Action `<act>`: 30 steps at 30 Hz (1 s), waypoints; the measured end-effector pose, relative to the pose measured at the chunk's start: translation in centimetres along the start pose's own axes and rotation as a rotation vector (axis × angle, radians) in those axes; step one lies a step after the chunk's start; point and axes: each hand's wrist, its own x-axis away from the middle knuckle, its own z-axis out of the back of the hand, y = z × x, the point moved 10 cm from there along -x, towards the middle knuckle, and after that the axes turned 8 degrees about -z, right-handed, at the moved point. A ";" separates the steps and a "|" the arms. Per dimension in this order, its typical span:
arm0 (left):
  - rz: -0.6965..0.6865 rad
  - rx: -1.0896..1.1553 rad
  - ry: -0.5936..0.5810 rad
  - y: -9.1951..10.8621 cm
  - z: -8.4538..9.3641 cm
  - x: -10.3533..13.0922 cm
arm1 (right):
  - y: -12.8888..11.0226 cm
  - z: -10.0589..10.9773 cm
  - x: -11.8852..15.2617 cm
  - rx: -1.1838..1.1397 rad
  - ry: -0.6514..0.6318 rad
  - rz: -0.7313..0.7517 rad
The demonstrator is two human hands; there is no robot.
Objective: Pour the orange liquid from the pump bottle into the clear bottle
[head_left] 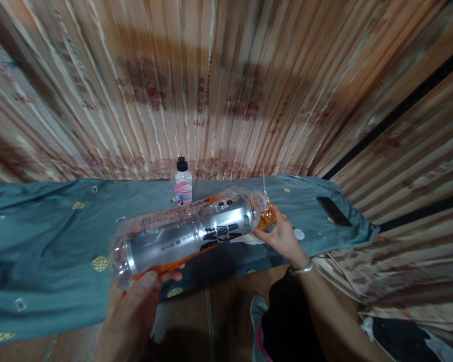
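Observation:
A large clear plastic bottle [166, 234] with a silver label lies almost level in the air, its neck to the right and slightly higher than its base. My left hand [138, 299] is closed around its base end from below. At the bottle's mouth, my right hand [281, 234] grips a small clear container [267, 217] of amber liquid. Mouth and container meet or overlap there; I cannot tell whether they touch. A thin pale stick [264, 180] rises above this spot. An orange strip shows along the bottle's underside, either liquid or label.
Behind the large bottle stands a small clear bottle [183, 183] with a black cap and pink label. A dark flat phone-like slab [332, 211] and a white round piece [299, 234] lie on the green cloth [60, 226]. Patterned curtains [196, 90] hang behind.

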 end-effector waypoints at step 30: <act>0.009 -0.041 0.004 0.0 0.1 -0.1 | 0.1 -0.1 0.0 -0.025 -0.010 -0.007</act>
